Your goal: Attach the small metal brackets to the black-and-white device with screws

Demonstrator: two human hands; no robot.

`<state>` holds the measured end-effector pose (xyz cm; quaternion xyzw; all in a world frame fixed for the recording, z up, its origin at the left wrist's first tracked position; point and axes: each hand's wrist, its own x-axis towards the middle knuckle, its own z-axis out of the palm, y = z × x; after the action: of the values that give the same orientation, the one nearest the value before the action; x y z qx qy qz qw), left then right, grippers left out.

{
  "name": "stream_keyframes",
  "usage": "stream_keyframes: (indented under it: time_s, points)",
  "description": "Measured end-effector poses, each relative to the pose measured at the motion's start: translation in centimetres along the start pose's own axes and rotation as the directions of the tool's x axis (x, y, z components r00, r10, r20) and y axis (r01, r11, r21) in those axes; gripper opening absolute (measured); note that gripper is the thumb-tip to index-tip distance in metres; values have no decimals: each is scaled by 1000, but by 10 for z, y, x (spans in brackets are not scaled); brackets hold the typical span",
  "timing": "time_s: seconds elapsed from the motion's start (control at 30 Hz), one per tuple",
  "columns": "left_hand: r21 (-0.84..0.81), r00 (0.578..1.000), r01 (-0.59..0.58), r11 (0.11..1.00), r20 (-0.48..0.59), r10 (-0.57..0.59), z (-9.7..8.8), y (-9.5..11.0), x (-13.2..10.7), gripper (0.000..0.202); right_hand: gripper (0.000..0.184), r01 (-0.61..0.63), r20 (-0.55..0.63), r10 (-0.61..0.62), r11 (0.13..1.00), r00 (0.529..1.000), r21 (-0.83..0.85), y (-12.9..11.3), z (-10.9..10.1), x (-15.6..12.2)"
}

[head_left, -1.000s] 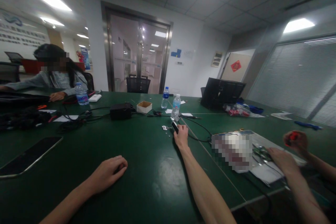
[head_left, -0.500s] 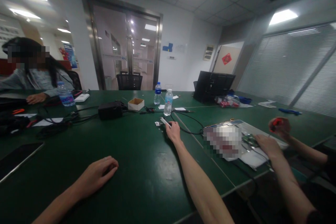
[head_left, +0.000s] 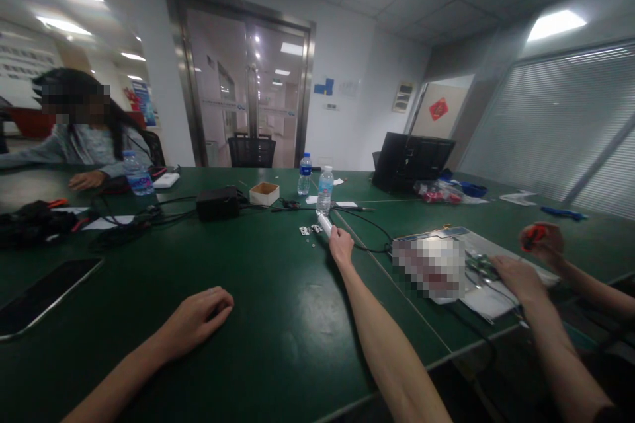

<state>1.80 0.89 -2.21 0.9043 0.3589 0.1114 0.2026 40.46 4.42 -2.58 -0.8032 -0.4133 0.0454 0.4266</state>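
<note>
My left hand (head_left: 201, 318) rests on the green table (head_left: 258, 357), fingers loosely curled and the thumb apart from them, with nothing visible in it. Farther out, my right hand (head_left: 341, 246) is closed on a slim white object (head_left: 325, 225) whose exact kind I cannot make out. That object points away from me, towards the base of a clear water bottle (head_left: 325, 188). Just left of it lie small metal-and-white pieces (head_left: 310, 230), with a tiny ring-like part (head_left: 313, 245) nearer me.
A co-worker's hands at the right hold a red object (head_left: 534, 236) and touch a green circuit board (head_left: 482, 266). A black power box (head_left: 217, 203), an open carton (head_left: 264, 193), a second bottle (head_left: 304, 175), a phone (head_left: 49, 291) and cables surround the middle. Another person sits far left.
My right hand has lifted or shifted the white object slightly, uncovering more of the small metal pieces beside it. The whole view has swung a little left. My left hand keeps its pose.
</note>
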Motion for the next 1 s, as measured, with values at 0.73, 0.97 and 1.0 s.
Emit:
stream_keyframes:
  time_s: [0.73, 0.97, 1.0]
  points:
    - [-69, 947, 205, 976, -237, -216, -3, -23, 6, 49, 30, 690, 212, -689, 719, 693, 79, -77, 6, -81]
    - [-23, 869, 348, 937, -366, -332, -18, 0, 6, 59, 29, 715, 458, -683, 686, 569, 135, -112, 19, -158]
    - [-26, 874, 337, 941, -364, -323, -16, -3, 7, 57, 29, 703, 479, -669, 697, 569, 139, -114, 19, -165]
